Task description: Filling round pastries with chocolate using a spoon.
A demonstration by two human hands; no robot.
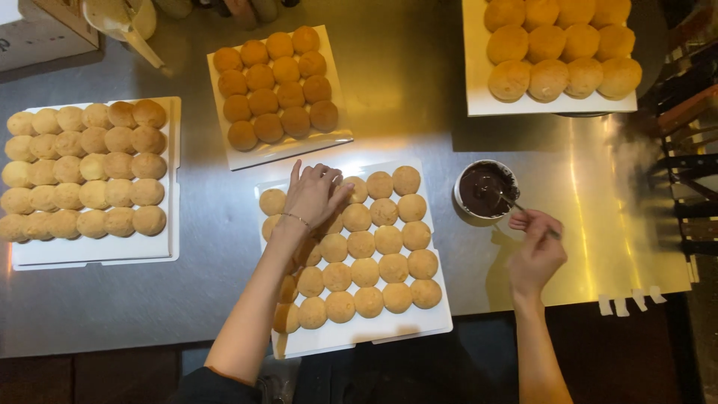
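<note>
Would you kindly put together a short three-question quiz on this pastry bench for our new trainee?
1. True or false: the right hand holds a thin utensil dipped into the small bowl of dark sauce.
2. What does the left hand rest on?
A. a cardboard box
B. buns on the nearest white tray
C. the bowl
3. Fill in: the bench surface looks like bare ____.

Key
1. True.
2. B. The fingers lie over buns in the tray's upper left part.
3. Metal.
</note>
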